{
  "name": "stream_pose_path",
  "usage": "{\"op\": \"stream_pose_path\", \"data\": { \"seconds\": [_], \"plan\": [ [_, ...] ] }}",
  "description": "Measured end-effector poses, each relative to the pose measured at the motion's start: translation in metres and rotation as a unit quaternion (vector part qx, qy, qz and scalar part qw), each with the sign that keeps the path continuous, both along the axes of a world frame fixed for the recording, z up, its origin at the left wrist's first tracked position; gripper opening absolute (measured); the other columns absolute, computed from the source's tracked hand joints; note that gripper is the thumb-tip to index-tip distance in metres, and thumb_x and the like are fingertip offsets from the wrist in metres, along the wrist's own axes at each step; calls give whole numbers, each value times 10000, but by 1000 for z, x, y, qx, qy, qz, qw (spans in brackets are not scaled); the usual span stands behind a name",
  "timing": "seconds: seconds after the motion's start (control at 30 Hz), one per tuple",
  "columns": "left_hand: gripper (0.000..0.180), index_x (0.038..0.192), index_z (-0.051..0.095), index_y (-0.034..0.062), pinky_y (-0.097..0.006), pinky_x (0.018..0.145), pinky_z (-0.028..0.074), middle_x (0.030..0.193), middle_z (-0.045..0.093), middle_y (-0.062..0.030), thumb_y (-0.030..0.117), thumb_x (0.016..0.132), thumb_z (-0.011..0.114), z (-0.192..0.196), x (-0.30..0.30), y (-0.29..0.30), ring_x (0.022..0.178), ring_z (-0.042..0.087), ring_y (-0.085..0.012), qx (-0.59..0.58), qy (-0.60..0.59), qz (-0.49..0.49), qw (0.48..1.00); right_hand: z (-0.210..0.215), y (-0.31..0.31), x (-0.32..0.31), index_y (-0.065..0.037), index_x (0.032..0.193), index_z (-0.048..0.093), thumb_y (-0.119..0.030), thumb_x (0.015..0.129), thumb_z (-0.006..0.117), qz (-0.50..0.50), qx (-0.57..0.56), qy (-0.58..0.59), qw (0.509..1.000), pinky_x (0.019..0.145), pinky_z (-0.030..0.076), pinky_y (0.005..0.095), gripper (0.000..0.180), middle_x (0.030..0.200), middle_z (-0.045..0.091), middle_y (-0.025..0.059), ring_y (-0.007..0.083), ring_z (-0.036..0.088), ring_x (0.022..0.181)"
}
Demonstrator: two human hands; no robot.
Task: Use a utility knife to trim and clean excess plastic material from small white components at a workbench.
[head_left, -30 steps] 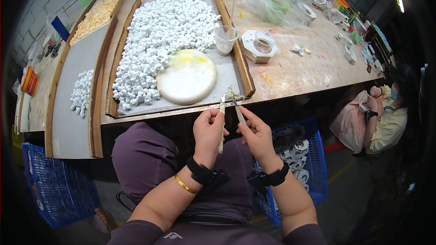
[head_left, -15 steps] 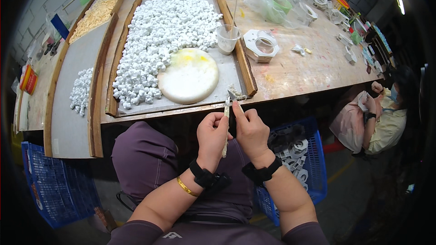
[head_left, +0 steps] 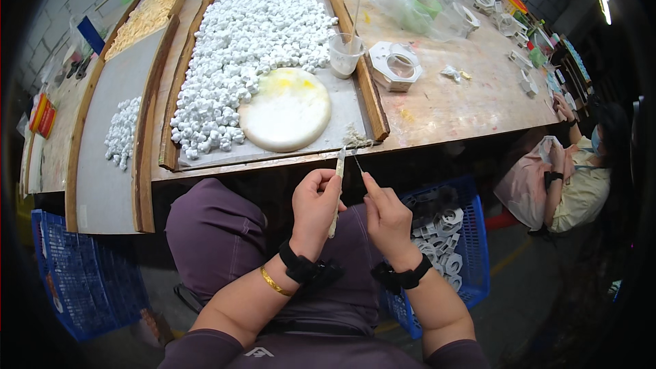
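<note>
My left hand (head_left: 316, 205), closed, holds a narrow pale stick-like tool (head_left: 339, 167) upright, its tip level with the table's front edge. To its right my right hand (head_left: 391, 222) grips a thin dark metal tool (head_left: 358, 162) that points up toward a small heap of whitish crumbs (head_left: 357, 138) on the board's near corner. The two tools are a little apart. Beyond them lies a round whitish slab (head_left: 287, 119) with yellow stains. A large pile of small white knobbly pieces (head_left: 256, 34) spreads behind and left of the slab.
Wooden strips (head_left: 377, 109) border the board. A clear cup (head_left: 345, 65) with a stick stands by the right strip, near a white octagonal frame (head_left: 396, 72). Below the table are blue crates (head_left: 482, 239), one holding white parts. A co-worker (head_left: 581, 178) sits at the right.
My right hand has drawn back toward me and slightly right, so its metal tool has left the pale stick's tip. At the right, the co-worker's hand has reached up to the table.
</note>
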State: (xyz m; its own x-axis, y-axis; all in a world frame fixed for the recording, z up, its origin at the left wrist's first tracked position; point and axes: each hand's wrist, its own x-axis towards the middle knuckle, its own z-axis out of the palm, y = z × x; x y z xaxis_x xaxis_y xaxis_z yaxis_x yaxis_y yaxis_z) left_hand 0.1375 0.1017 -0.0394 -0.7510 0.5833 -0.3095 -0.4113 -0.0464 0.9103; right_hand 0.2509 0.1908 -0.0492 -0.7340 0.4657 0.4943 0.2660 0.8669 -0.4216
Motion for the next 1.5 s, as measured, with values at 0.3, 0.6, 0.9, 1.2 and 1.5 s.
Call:
{"op": "stream_pose_path", "data": {
  "seconds": [0.3,0.6,0.9,1.2,1.5],
  "plan": [
    [147,1024,565,4,-171,531,429,807,616,-46,109,923,549,14,0,-39,595,542,-55,11,-11,-26,1000,11,-14,6,-8,1354,404,-65,937,488,84,-676,114,723,504,423,174,429,823,611,88,73,517,551],
    [151,1037,571,-11,-162,538,418,776,622,-39,87,925,546,13,-1,-50,593,512,-32,-9,62,-78,995,13,-19,-5,-7,1344,418,-34,908,526,106,-652,80,747,493,404,165,450,819,608,73,46,500,550],
    [162,1032,564,-11,-156,501,389,721,606,-29,118,939,533,11,-5,-53,538,487,-27,-2,27,-110,994,11,-18,-6,10,1316,443,-44,902,545,89,-653,66,750,499,401,162,429,811,614,55,38,494,560],
    [165,1010,573,2,-150,457,354,685,586,-18,148,949,524,16,-4,-54,496,466,-23,-8,-49,-144,988,8,-17,-3,10,1311,460,-61,911,541,105,-659,73,741,503,396,160,415,804,614,44,36,491,563],
    [136,988,566,-2,-158,458,354,673,565,-21,118,940,524,17,-17,-51,492,451,-34,20,-97,-75,992,4,-21,5,15,1306,464,-47,909,541,111,-635,44,764,518,413,162,410,819,614,63,50,511,585]
  ]
}}
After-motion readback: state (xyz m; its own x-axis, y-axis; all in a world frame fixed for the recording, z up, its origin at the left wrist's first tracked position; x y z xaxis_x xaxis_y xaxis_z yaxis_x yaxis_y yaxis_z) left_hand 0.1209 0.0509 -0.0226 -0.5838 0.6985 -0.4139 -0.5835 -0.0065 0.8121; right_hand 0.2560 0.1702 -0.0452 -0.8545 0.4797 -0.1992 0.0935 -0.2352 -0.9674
